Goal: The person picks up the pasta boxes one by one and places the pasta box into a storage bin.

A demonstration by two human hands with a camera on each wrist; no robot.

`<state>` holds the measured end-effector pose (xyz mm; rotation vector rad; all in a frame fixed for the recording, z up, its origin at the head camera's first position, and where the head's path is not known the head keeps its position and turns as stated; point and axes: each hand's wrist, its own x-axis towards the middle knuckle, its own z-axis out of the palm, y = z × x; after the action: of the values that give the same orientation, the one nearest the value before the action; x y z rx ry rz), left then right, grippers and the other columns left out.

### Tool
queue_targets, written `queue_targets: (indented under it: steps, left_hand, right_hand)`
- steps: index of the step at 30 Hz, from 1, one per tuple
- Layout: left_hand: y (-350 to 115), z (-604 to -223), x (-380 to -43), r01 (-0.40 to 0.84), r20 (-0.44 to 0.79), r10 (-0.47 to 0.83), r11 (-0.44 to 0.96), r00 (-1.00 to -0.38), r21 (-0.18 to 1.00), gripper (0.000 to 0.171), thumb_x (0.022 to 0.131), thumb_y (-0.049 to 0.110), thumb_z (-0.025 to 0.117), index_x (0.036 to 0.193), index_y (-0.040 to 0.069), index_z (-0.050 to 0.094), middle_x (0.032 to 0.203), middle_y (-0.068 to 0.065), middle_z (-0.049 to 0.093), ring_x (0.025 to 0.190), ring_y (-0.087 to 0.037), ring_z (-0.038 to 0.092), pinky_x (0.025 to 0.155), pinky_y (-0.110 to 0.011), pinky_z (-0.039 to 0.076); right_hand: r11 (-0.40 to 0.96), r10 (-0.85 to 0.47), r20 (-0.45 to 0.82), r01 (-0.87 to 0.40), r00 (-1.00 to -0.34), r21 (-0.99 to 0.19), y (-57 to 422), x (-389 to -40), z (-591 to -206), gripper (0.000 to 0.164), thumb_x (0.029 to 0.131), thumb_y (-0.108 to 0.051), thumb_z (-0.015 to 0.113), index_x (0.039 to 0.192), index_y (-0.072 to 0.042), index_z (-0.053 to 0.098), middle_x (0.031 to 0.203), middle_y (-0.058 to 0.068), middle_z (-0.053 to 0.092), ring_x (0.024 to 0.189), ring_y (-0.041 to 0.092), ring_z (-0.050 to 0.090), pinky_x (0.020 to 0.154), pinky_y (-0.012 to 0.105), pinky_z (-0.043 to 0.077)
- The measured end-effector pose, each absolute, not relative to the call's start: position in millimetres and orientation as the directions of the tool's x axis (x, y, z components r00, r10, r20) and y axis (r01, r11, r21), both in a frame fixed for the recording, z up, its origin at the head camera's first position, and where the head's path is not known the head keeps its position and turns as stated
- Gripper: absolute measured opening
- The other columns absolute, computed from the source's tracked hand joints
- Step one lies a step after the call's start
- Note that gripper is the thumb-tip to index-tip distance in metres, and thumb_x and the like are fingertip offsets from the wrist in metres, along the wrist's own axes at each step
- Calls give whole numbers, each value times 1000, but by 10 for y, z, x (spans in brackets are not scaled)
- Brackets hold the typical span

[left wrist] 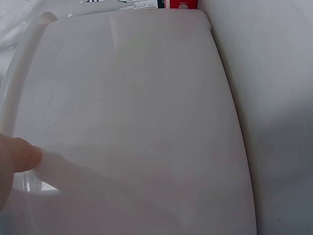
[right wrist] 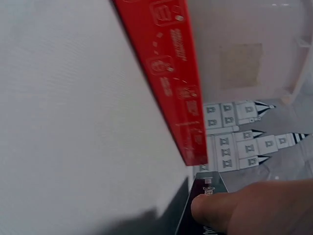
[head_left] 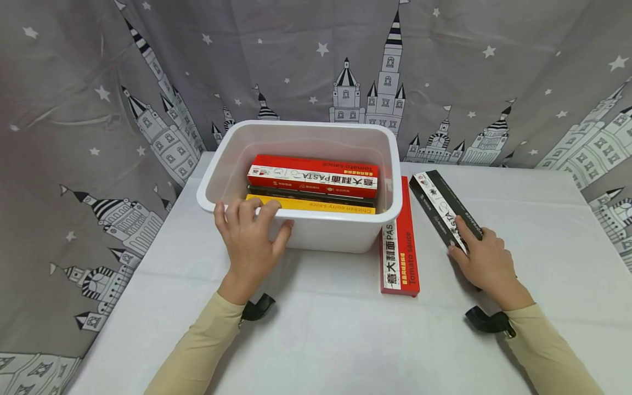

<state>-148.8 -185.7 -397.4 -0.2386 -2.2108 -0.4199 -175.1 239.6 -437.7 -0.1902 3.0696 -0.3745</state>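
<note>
My left hand (head_left: 249, 241) grips the front rim of a white plastic bin (head_left: 331, 236), fingers hooked over the edge and thumb outside. In the left wrist view the thumb (left wrist: 22, 154) lies against the bin's wall (left wrist: 137, 112). My right hand (head_left: 486, 266) holds a black pasta box (head_left: 436, 203) that lies slanted on the right side of the table. The right wrist view has its thumb (right wrist: 217, 210) on the box's dark side. Inside the bin are a red tomato sauce pasta box (head_left: 313, 176), a black box (head_left: 316, 195) and a yellow chicken curry box (head_left: 316, 205).
Another red tomato sauce pasta box (head_left: 401, 263) lies lengthwise on the white tabletop (head_left: 336, 323), right beside the bin and between it and my right hand. A grey castle-print cloth (head_left: 296, 55) hangs behind the table and down its left side.
</note>
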Motion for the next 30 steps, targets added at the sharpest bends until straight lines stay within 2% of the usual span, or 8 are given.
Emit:
queue_targets:
  steps: [10,18,25,30]
  left_hand:
    - [-1874,-3977,-1484,309,787,24,927,-617,214,27,88,23,70,110,9,63,104,-20,54,120,-40,44,110,-69,21]
    - [-1883,-3967,-1478,314,787,24,924,-617,218,27,89,24,69,111,9,62,104,-20,54,120,-41,44,110,-69,20]
    - [-1866,-3960,-1477,319,786,24,921,-618,223,27,88,24,69,110,8,62,103,-20,53,119,-41,44,110,-69,20]
    - [-1856,-3964,-1479,320,780,26,920,-625,225,27,88,23,69,110,8,62,104,-20,53,120,-41,44,110,-70,19]
  right_hand:
    - [939,-177,42,-182,-983,-293,2635,-1875,-4038,72,102,-32,54,162,-14,21,129,56,38,102,73,49,65,73,44]
    - [935,-234,53,-240,-971,-262,2738,-2007,-3532,71,102,-33,53,162,-12,21,131,54,39,103,66,51,70,71,45]
    - [932,-285,26,-283,-958,-225,2703,-2116,-3071,71,103,-35,52,163,-16,18,137,51,35,113,63,45,76,72,43]
    - [923,-333,11,-328,-943,-199,2596,-2209,-2781,72,103,-35,53,163,-18,18,139,48,35,111,55,45,76,67,44]
